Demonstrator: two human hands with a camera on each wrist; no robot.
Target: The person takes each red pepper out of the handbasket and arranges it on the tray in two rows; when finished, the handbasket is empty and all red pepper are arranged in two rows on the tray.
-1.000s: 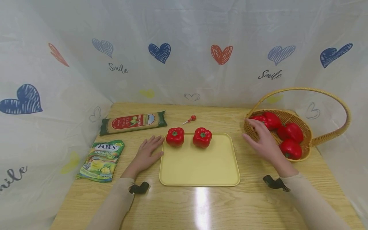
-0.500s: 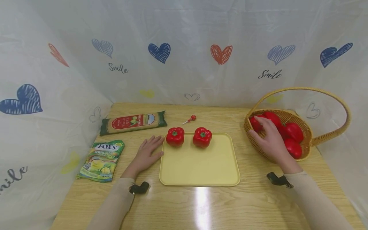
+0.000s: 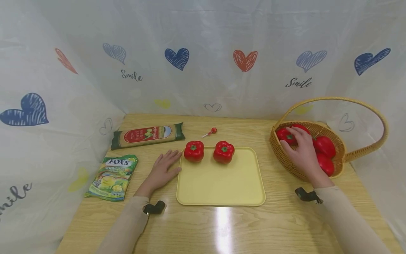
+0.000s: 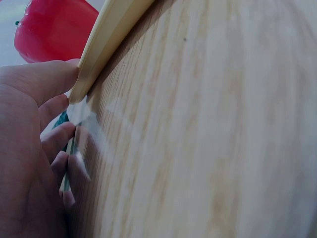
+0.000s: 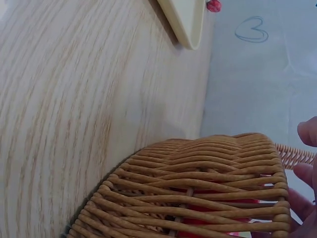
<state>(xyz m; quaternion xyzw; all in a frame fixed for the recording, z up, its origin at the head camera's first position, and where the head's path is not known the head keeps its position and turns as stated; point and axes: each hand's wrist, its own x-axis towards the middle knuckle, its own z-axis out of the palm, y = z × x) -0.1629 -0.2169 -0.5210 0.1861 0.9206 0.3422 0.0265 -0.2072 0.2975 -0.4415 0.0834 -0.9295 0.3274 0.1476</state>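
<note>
In the head view, my left hand (image 3: pixel 163 171) rests with spread fingers on the table, its thumb at the left rim of a yellow tray (image 3: pixel 219 187). Two red bell peppers (image 3: pixel 194 151) (image 3: pixel 223 152) stand along the tray's far side. My right hand (image 3: pixel 302 151) reaches over the near left rim of a wicker basket (image 3: pixel 287 165). Its thumb and fingers are apart above a red bell pepper (image 3: pixel 282 135) with a green stem. Other red peppers (image 3: pixel 324 146) lie beside it, partly covered by the hand. Only fingers (image 5: pixel 304 176) show at the right wrist view's edge.
At the back left lies an Olivoilà packet (image 3: pixel 147 135), with a green Fox's candy bag (image 3: pixel 112 178) nearer. A red lollipop (image 3: pixel 214 130) lies behind the tray. The basket's tall handle (image 3: pixel 336 98) arches over its right part. A white curtain (image 3: pixel 209 81) with printed hearts backs the table.
My right hand has moved right, from the basket's left rim to over the leftmost pepper, whose green stem now shows. The left hand stays in place.
</note>
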